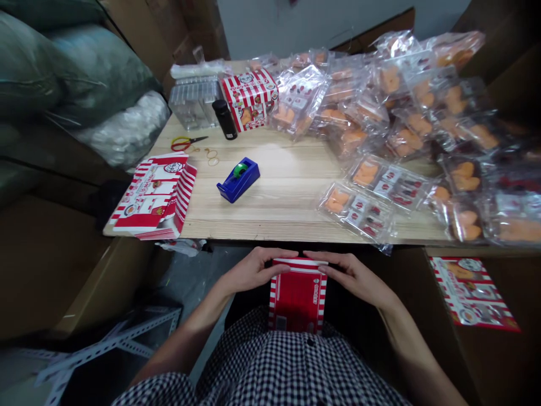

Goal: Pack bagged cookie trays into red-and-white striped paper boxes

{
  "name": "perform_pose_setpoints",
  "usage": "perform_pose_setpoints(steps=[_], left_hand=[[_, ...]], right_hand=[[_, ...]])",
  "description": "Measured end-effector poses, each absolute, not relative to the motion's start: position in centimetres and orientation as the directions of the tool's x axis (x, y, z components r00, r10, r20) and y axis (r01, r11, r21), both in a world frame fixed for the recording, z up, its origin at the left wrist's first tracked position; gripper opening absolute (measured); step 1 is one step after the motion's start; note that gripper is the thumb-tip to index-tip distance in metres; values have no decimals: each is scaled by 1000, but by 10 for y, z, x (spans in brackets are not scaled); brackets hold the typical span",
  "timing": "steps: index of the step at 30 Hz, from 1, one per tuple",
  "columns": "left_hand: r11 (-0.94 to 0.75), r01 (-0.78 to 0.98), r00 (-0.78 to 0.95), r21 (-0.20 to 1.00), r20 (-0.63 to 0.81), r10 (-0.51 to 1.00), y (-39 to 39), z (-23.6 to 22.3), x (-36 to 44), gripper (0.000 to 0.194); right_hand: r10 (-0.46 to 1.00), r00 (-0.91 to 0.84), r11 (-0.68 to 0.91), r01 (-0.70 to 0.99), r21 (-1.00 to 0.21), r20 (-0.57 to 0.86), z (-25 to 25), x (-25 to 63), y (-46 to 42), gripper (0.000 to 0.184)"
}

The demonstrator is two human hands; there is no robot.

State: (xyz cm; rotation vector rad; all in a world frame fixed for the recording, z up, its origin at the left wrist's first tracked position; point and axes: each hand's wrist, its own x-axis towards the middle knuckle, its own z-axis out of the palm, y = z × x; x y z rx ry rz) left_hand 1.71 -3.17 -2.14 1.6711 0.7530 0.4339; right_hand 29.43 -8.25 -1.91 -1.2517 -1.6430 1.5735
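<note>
Head-worn camera above torso (270,361), facing forward, down; left hand (253,270), right hand (355,276) near; plank table (287,192) beyond.

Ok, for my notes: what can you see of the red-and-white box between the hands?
The printed cardboard box is held on end, its red face showing, red-and-white stripes down both sides, a small dark label low down. The left hand and right hand hold its top edge from either side.

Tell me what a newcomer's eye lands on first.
The red-and-white striped box between the left hand and right hand at bottom centre catches the eye first. Beyond it, clear packs of orange items heap across the right of the table, and a blue tape dispenser sits mid-table.
</note>
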Motion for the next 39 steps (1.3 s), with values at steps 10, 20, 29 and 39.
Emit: perform_pose_setpoints(steps=[10, 20, 29, 39], left_hand=[[-146, 175, 758, 974, -39, 652, -40, -21, 12, 36], [-117, 187, 699, 975, -49, 713, -28, -24, 15, 35], [92, 449, -180, 889, -11, 984, 112, -11, -65, 23], [279, 242, -20, 929, -282, 959, 144, -11, -78, 29]], right_hand=[[885, -453, -11, 213, -977, -109, -22, 292, -98, 32], [941, -323, -70, 94, -993, -97, -46, 270, -88, 27], [955, -282, -59, 101, -993, -86, -56, 274, -80, 27], [948, -311, -28, 144, -989, -72, -46, 274, -86, 26]])
